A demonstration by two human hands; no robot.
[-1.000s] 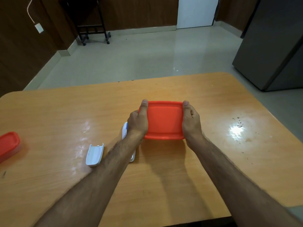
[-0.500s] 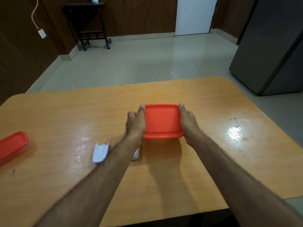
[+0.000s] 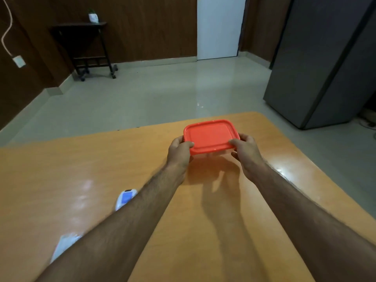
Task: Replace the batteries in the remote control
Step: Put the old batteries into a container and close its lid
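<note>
— What is worn on the arms?
— Nothing: both forearms are bare and hairy, no sleeve in view.
— Rings, a watch?
— None on the left hand (image 3: 179, 151) or the right hand (image 3: 247, 151) (the wrists show plainly, the fingers only partly).

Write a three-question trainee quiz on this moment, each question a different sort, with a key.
1. True or false: both hands hold the red-lidded box.
2. Multiple choice: the remote lies (a) inside the box, (b) on the table beside the left forearm, (c) on the floor.
3. Fill in: the white battery cover lies on the table, partly hidden by the left ____.

Key
1. True: the left hand and the right hand grip its two ends, thumbs on the lid.
2. b
3. forearm
</note>
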